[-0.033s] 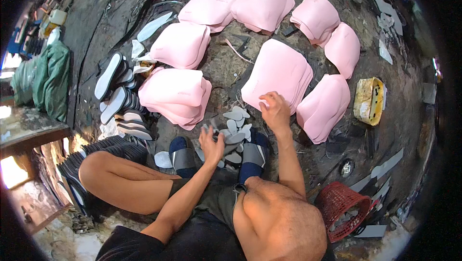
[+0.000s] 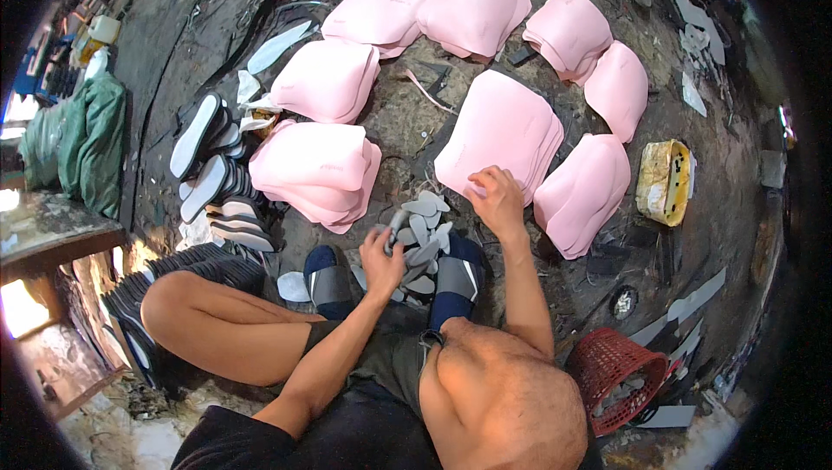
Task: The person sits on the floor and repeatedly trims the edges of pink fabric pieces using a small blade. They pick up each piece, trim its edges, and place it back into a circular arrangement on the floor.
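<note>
Head view. The left hand (image 2: 381,257) closes its fingers around a fanned bunch of grey insole-shaped cutouts (image 2: 423,240), held just above the dark slippers (image 2: 392,283). The right hand (image 2: 496,199), fingers curled and pinching the near edge of a pink foam sheet stack (image 2: 503,132), rests just right of the cutouts. Other pink stacks ring this one; a red basket (image 2: 617,376) lies well to its lower right. Risk: the loosely fanned cutouts may slip and scatter onto the dirty ground, since one hand holds many; lifting one sheet may drag its neighbours askew.
</note>
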Demonstrator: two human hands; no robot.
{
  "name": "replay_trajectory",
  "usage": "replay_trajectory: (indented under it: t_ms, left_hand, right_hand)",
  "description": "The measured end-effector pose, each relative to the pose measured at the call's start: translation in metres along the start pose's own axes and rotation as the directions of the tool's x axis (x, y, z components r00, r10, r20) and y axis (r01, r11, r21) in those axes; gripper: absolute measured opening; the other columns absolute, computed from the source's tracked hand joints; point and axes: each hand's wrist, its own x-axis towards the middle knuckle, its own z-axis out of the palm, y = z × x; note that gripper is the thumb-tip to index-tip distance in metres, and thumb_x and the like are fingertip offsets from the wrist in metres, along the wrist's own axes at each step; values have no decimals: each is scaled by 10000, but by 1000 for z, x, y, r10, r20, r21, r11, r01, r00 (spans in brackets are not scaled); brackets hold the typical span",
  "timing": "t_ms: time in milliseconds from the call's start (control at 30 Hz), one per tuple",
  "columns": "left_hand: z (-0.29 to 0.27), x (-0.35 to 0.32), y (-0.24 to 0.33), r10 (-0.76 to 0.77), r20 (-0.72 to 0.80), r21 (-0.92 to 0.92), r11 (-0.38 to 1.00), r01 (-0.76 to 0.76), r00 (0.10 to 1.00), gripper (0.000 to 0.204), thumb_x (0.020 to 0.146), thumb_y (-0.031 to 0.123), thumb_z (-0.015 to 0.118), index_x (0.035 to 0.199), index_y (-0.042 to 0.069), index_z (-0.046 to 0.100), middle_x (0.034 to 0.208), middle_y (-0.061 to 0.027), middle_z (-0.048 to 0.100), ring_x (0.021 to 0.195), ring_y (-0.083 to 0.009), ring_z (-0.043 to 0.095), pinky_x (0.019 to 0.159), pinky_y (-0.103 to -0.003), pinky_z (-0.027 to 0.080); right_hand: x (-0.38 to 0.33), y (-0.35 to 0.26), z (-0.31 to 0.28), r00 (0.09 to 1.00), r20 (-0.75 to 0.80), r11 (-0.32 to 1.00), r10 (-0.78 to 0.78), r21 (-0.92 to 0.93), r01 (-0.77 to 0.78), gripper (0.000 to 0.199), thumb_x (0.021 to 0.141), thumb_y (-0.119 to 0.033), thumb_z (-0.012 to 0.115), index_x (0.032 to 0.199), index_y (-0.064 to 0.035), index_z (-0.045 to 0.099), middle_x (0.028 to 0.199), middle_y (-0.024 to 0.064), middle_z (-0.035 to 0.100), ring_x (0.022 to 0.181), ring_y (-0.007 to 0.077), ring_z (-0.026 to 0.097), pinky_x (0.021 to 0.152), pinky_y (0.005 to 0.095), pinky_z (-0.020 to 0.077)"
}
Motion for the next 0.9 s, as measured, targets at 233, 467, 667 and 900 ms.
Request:
replay_trajectory:
  t_ms: [233, 467, 667, 900]
  left_hand:
    - [-27, -2, 26, 265, 29, 81, 961, -266, 964, 331, 835, 169, 726, 1141, 44, 713, 934, -200, 688, 874, -364, 648, 772, -428, 503]
    - [-26, 16, 21, 337, -131, 80, 941, -329, 932, 268, 851, 126, 701, 1101, 33, 727, 847, -163, 657, 818, -322, 629, 731, -407, 492]
    - [-30, 26, 22, 304, -103, 138, 947, -289, 947, 297, 843, 94, 727, 1128, 13, 709, 833, -121, 635, 755, -232, 612, 679, -326, 479]
    - [-20, 38, 54, 169, 148, -657, 753, -31, 974, 248, 938, 92, 653, 1180, 50, 690, 964, -24, 655, 781, -100, 579, 670, -267, 455]
  right_hand:
    - [11, 32, -9, 985, 159, 993, -64, 111, 47, 163, 861, -201, 646, 999, -117, 667, 882, 116, 676, 808, 368, 663, 690, 484, 520]
    - [100, 104, -95, 954, -179, 959, 240, -112, -262, 216, 926, -274, 617, 1072, -137, 699, 922, 173, 716, 827, 376, 682, 741, 481, 544]
    - [27, 16, -1, 946, 268, 968, -181, -119, 219, 242, 880, -360, 634, 989, -150, 683, 1007, 114, 681, 954, 291, 639, 814, 446, 522]
    - [82, 86, -28, 920, 32, 906, 390, -192, -377, 221, 974, -254, 493, 995, -96, 646, 850, 185, 683, 793, 412, 666, 701, 537, 515]
